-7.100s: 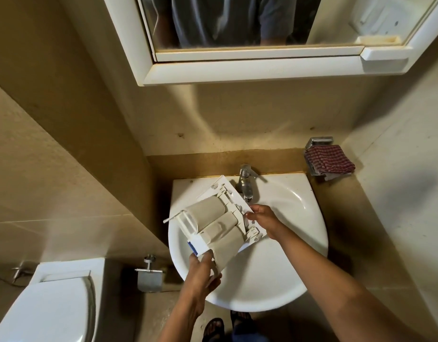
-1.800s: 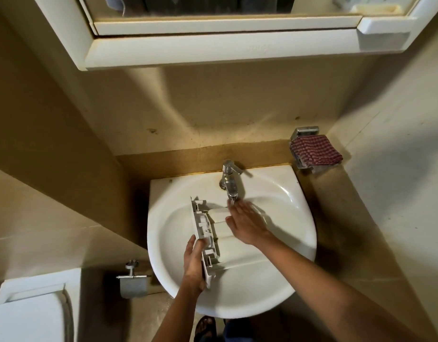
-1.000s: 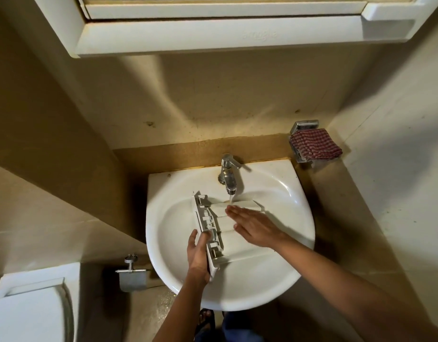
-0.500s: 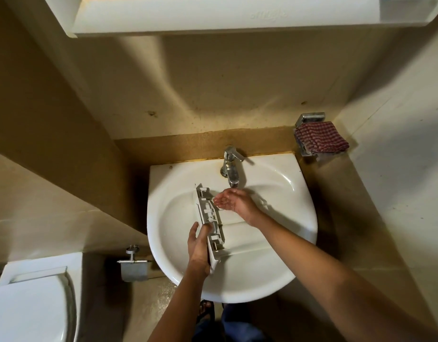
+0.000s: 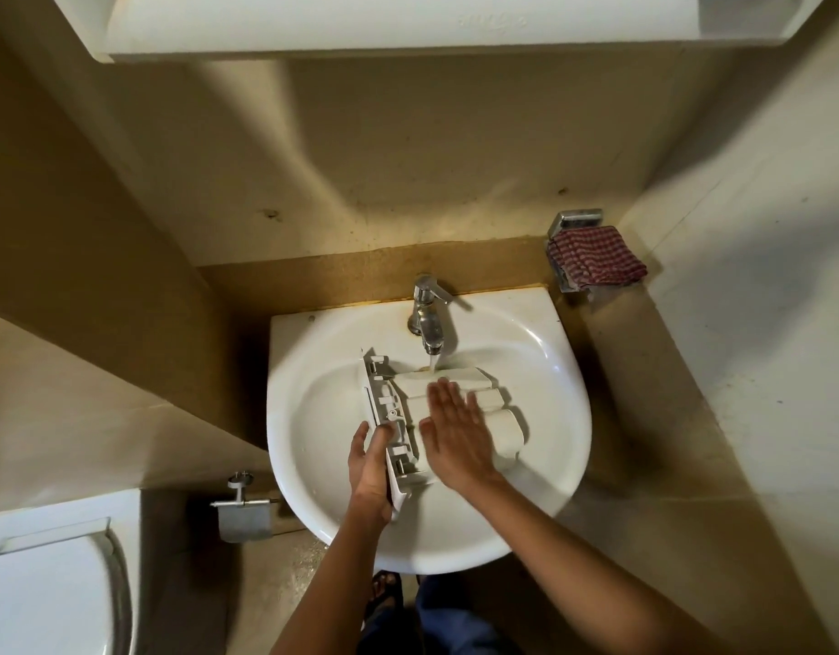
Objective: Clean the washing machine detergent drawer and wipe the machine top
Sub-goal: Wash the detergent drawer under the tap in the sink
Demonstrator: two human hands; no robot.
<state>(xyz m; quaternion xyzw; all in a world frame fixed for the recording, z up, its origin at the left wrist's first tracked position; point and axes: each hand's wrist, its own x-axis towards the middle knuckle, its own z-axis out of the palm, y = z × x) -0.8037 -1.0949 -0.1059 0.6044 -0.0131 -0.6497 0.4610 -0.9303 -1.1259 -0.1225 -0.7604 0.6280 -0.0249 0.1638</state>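
Observation:
The white detergent drawer (image 5: 495, 418) lies underside up in the white sink (image 5: 550, 371), its front panel at the left. Water runs from the chrome tap (image 5: 427, 314) onto the drawer's far compartment. My left hand (image 5: 368, 458) grips the front panel's near end, fingers curled round its edge. My right hand (image 5: 450, 427) lies flat on the drawer's rounded compartments, fingers straight and pointing toward the tap.
A red checked cloth (image 5: 595, 255) hangs on a metal holder on the right wall. A white cabinet (image 5: 408, 26) juts out overhead. A toilet lid (image 5: 44, 593) and a paper holder (image 5: 242, 510) are at the lower left.
My right hand slid from under the tap, where it was cupped, back down over the drawer and now lies flat on it. My left hand keeps its grip on the front panel.

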